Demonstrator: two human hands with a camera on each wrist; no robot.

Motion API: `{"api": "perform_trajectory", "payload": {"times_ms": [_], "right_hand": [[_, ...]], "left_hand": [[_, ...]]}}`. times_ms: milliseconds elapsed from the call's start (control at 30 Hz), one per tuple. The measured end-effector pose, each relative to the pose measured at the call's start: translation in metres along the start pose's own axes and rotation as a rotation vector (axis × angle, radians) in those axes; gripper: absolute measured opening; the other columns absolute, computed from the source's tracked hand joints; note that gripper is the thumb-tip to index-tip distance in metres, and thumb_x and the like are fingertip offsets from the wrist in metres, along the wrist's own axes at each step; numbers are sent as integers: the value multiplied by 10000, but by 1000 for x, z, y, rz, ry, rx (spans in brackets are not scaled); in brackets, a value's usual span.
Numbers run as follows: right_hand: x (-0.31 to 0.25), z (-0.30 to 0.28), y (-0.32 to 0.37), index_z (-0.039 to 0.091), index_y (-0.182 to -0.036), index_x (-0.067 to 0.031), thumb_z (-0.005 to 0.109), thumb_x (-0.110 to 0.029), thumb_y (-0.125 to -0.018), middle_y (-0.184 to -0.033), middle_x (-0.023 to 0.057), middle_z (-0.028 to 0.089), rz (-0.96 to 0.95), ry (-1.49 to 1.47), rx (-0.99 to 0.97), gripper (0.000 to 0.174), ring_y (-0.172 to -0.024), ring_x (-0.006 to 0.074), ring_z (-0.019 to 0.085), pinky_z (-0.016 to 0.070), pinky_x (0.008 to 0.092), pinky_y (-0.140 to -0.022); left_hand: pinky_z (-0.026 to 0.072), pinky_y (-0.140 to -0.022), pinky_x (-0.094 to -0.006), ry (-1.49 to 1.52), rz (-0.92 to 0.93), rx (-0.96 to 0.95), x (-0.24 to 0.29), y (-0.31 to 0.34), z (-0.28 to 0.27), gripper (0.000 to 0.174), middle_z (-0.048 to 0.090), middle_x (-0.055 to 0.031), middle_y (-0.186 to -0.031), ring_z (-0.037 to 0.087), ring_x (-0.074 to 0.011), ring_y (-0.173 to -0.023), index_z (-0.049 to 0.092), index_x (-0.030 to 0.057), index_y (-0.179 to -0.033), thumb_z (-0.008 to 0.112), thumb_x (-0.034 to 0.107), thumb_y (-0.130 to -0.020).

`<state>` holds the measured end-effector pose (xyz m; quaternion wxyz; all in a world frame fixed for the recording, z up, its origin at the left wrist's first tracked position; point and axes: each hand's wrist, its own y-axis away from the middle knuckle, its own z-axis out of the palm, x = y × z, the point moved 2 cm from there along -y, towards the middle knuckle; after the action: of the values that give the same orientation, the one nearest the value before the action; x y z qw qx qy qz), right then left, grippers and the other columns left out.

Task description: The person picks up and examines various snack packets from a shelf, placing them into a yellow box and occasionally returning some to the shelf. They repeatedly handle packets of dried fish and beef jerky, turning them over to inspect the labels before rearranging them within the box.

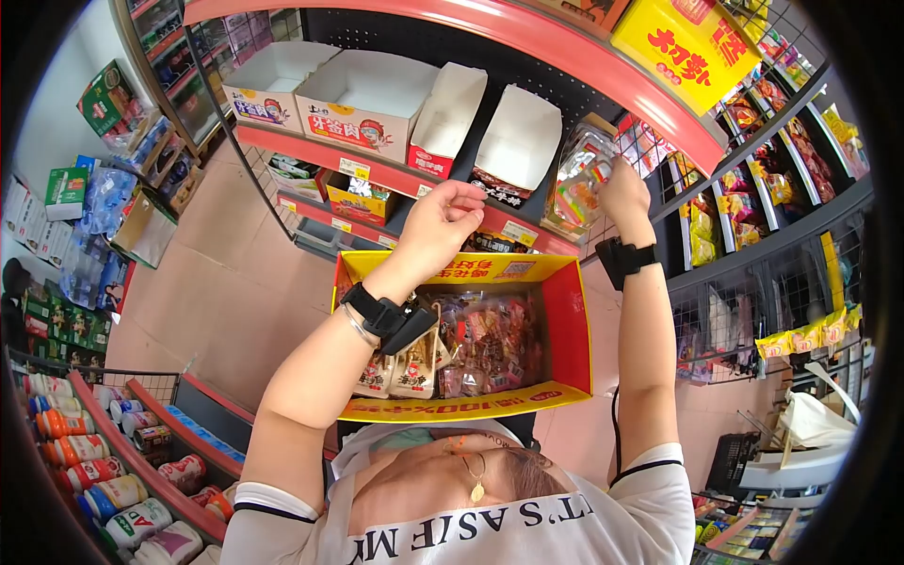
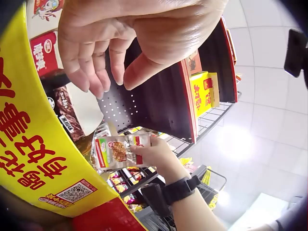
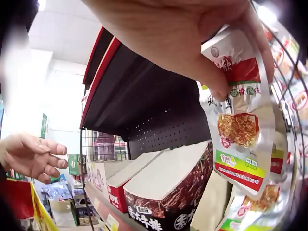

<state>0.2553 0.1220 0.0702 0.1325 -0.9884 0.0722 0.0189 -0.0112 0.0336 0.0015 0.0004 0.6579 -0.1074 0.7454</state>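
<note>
My right hand (image 1: pixel 625 200) pinches a silver snack packet (image 3: pixel 237 132) by its upper end, thumb across the front. The packet has a red band, a picture of shredded food and a green label. More packets of the same look (image 3: pixel 257 207) stand in a carton right below it, at the shelf's right end. My left hand (image 1: pixel 439 226) holds nothing; its fingers bend loosely above the far edge of a yellow and red box (image 1: pixel 569 325). Inside that box lie many clear-wrapped snacks (image 1: pixel 490 339) and several pale packets (image 1: pixel 412 369) on the left.
White display cartons (image 1: pixel 363 99) line the shelf, beside a black beef-snack carton (image 3: pixel 163 190). A wire side panel (image 1: pixel 650 151) borders the shelf on the right. The red edge (image 1: pixel 490 42) of the upper shelf overhangs. Canned drinks (image 1: pixel 89 471) stand at lower left.
</note>
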Motion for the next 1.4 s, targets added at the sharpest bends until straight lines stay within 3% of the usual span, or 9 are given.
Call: {"api": "perform_trajectory", "payload": {"times_ms": [100, 267, 333, 500, 567, 733, 967, 1200, 1400], "right_hand": [[6, 15, -14, 564, -1111, -2, 733, -184, -653, -1013, 222, 619, -84, -36, -168, 521, -965, 340, 602, 474, 403, -819], [4, 26, -22, 546, -1115, 22, 754, -126, -607, -1015, 222, 618, -36, -20, -156, 568, -970, 330, 606, 477, 402, -823], [1, 28, -19, 563, -1034, -4, 616, -108, -703, -1015, 227, 603, -65, 70, -45, 351, -966, 353, 593, 490, 425, -807], [-7, 23, -7, 525, -1068, 3, 638, -140, -715, -1076, 224, 547, -169, 100, 133, 397, -1041, 340, 530, 497, 422, -782], [-24, 7, 6, 557, -1039, -31, 656, -166, -721, -1043, 183, 586, -263, -90, 237, 359, -987, 325, 565, 495, 398, -759], [-79, -37, 67, 638, -747, -42, 668, -259, -750, -685, 105, 638, -452, -634, -166, 219, -623, 246, 620, 475, 333, -583], [-124, 3, 140, 650, -700, -32, 684, -268, -714, -687, 155, 620, -838, -428, -338, 238, -686, 330, 616, 489, 420, -634], [-133, 48, 176, 650, -725, 24, 635, -371, -766, -681, 186, 619, -810, -374, -656, 397, -685, 357, 622, 498, 420, -633], [-130, 64, 183, 641, -792, 0, 574, -269, -808, -679, 180, 620, -865, -458, -540, 278, -688, 363, 619, 491, 438, -630]], "left_hand": [[457, -830, -242, -23, -4, -1, -2, -1, 1, 238, 598, -73, -1018, 564, -104, -889, 546, -7, -1063, 583, 17, -830], [457, -829, -241, -49, 1, -13, 0, 0, 2, 223, 597, -66, -1003, 560, -102, -886, 551, -12, -1051, 579, 19, -832], [457, -829, -241, -48, 5, -17, 0, 0, 2, 219, 596, -64, -1000, 559, -102, -884, 552, -12, -1049, 578, 19, -833], [459, -832, -247, -19, 28, -9, 0, -1, 0, 229, 599, -70, -1001, 567, -113, -905, 552, -7, -1059, 581, 20, -833], [466, -836, -253, -26, 25, 0, 0, -1, 0, 234, 602, -82, -1006, 575, -126, -928, 549, -8, -1062, 578, 12, -830], [468, -840, -263, -26, 41, 57, 6, 0, -3, 277, 599, -92, -1014, 577, -142, -931, 537, -16, -1084, 575, 8, -811], [453, -771, -237, 15, 32, 164, 5, -4, -14, 312, 599, -68, -1050, 570, -114, -902, 526, 24, -1127, 562, 25, -817], [450, -787, -252, 144, -150, 218, 14, -4, -19, 317, 593, -71, -1083, 578, -138, -927, 514, 42, -1150, 561, 48, -836], [451, -818, -282, 312, -187, 85, 40, -13, -25, 382, 565, -111, -1115, 559, -179, -959, 437, 4, -1224, 541, 62, -861]]}}
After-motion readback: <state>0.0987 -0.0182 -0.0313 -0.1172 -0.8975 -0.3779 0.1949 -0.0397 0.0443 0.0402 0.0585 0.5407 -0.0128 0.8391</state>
